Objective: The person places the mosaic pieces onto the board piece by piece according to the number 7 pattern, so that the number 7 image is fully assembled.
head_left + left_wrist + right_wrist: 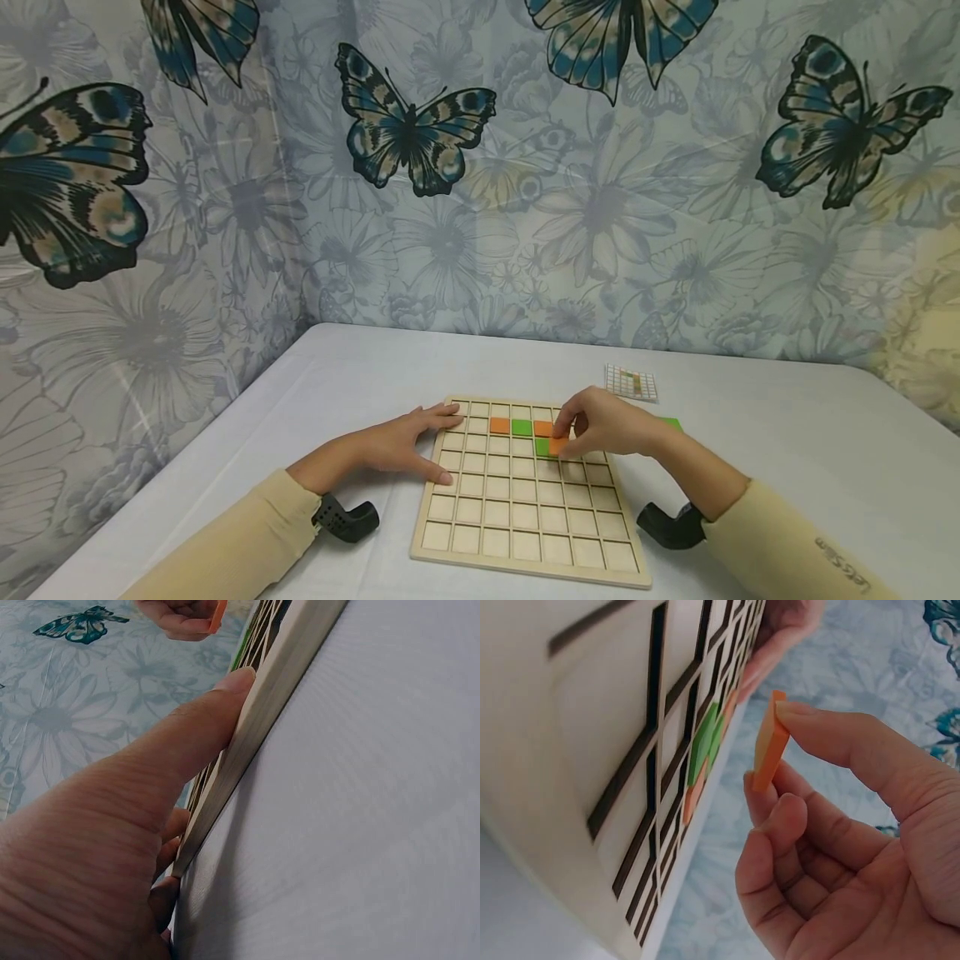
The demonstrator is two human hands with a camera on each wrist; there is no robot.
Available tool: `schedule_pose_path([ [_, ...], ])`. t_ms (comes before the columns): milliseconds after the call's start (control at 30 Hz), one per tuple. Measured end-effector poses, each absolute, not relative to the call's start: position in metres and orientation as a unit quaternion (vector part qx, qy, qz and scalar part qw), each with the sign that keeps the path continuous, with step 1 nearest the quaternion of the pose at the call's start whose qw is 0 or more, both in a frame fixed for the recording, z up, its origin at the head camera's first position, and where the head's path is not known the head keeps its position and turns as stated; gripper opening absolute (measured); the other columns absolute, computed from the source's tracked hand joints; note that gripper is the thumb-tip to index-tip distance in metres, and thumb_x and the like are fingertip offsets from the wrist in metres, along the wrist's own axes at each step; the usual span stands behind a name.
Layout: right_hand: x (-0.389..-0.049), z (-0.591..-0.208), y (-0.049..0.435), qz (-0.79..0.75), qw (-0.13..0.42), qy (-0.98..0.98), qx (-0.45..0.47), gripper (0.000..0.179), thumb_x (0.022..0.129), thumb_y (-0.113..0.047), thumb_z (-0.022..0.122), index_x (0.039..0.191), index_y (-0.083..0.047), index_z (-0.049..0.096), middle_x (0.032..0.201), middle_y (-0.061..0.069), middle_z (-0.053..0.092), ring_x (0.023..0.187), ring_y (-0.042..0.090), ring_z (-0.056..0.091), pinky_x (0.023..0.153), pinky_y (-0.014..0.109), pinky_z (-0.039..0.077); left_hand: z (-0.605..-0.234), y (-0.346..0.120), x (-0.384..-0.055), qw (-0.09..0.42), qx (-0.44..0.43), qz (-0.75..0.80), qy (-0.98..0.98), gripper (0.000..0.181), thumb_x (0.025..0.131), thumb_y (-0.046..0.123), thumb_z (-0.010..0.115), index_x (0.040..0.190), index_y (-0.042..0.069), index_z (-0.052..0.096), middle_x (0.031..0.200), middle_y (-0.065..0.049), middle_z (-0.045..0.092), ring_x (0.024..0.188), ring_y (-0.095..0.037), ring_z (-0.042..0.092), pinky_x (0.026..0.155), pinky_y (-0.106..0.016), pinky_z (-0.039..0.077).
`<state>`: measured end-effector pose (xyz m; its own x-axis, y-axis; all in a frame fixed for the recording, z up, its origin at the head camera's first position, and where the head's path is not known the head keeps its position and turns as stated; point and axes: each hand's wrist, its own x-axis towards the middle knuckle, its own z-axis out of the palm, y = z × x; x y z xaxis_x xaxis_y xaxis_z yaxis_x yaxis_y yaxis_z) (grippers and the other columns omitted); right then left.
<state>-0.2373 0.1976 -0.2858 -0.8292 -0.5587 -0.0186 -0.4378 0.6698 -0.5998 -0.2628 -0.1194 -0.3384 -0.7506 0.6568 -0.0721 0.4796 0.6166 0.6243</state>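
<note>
A wooden grid board (480,510) lies on the table between the hands. In its second row sit an orange tile (499,426), a green tile (521,427) and another orange tile (543,428); a second green tile (542,447) is one row nearer. My left hand (393,442) rests along the board's left edge with fingers spread, its thumb (202,724) touching the rim. Between thumb and finger, my right hand (618,425) pinches a square orange tile (771,746), held tilted above the board, close by the nearer green tile.
Behind the board at the right lies a small card (632,382) printed with a coloured grid. A green piece (670,422) shows partly behind the right wrist. White cloth (375,354) covers the table, and a butterfly-printed backdrop (600,267) stands along its back and left.
</note>
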Motion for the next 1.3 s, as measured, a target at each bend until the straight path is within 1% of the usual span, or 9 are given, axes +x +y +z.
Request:
schedule_pose_path([
  [200, -0.236, -0.286, 0.189, -0.296, 0.121, 0.900, -0.296, 0.014, 0.073, -0.012, 0.078, 0.083, -0.005, 0.069, 0.079, 0.000, 0.063, 0.065, 0.011, 0.050, 0.054, 0.021, 0.045, -0.339, -0.120, -0.263, 0.149, 0.319, 0.297, 0.888, 0.085, 0.074, 0.044, 0.076, 0.145, 0.022, 0.036, 0.157, 0.002, 0.014, 0.144, -0.036, -0.001, 0.116, -0.055, 0.004],
  [333, -0.236, -0.286, 0.185, -0.288, 0.118, 0.901, -0.301, 0.014, 0.073, -0.012, 0.078, 0.082, -0.007, 0.069, 0.080, 0.000, 0.064, 0.066, 0.011, 0.051, 0.055, 0.021, 0.046, -0.339, -0.119, -0.264, 0.149, 0.323, 0.300, 0.885, 0.086, 0.074, 0.043, 0.076, 0.145, 0.020, 0.035, 0.157, 0.000, 0.015, 0.144, -0.037, 0.000, 0.116, -0.055, 0.004],
  [467, -0.236, -0.288, 0.182, -0.281, 0.121, 0.903, -0.302, 0.014, 0.073, -0.013, 0.078, 0.081, -0.007, 0.068, 0.077, -0.002, 0.063, 0.063, 0.010, 0.050, 0.054, 0.021, 0.045, -0.340, -0.119, -0.264, 0.148, 0.325, 0.300, 0.885, 0.086, 0.074, 0.043, 0.076, 0.145, 0.019, 0.035, 0.157, -0.002, 0.014, 0.144, -0.038, 0.000, 0.116, -0.056, 0.004],
  [667, -0.235, -0.290, 0.180, -0.275, 0.124, 0.907, -0.293, 0.014, 0.073, -0.012, 0.078, 0.081, -0.008, 0.068, 0.075, -0.002, 0.060, 0.062, 0.009, 0.049, 0.054, 0.021, 0.045, -0.340, -0.119, -0.264, 0.148, 0.327, 0.300, 0.884, 0.085, 0.074, 0.042, 0.076, 0.145, 0.020, 0.036, 0.157, 0.001, 0.014, 0.145, -0.034, 0.000, 0.117, -0.053, 0.003],
  [867, -0.235, -0.293, 0.181, -0.288, 0.132, 0.901, -0.297, 0.013, 0.073, -0.008, 0.077, 0.081, -0.006, 0.067, 0.076, -0.001, 0.059, 0.060, 0.008, 0.046, 0.052, 0.020, 0.042, -0.338, -0.119, -0.263, 0.148, 0.320, 0.300, 0.886, 0.085, 0.073, 0.044, 0.077, 0.145, 0.022, 0.036, 0.157, 0.002, 0.014, 0.144, -0.036, 0.000, 0.117, -0.053, 0.003],
  [1100, -0.235, -0.296, 0.182, -0.284, 0.136, 0.896, -0.315, 0.015, 0.072, -0.009, 0.078, 0.082, -0.006, 0.067, 0.077, 0.001, 0.058, 0.058, 0.006, 0.047, 0.050, 0.020, 0.043, -0.340, -0.119, -0.264, 0.149, 0.318, 0.297, 0.888, 0.085, 0.073, 0.043, 0.077, 0.145, 0.022, 0.036, 0.157, 0.001, 0.014, 0.144, -0.037, 0.000, 0.116, -0.054, 0.004],
  [1300, -0.235, -0.296, 0.181, -0.277, 0.134, 0.894, -0.327, 0.015, 0.072, -0.010, 0.079, 0.082, -0.007, 0.067, 0.077, 0.002, 0.059, 0.059, 0.006, 0.048, 0.052, 0.020, 0.044, -0.341, -0.120, -0.265, 0.147, 0.321, 0.297, 0.887, 0.084, 0.073, 0.044, 0.076, 0.144, 0.023, 0.036, 0.157, 0.001, 0.015, 0.145, -0.034, -0.001, 0.117, -0.053, 0.003],
])
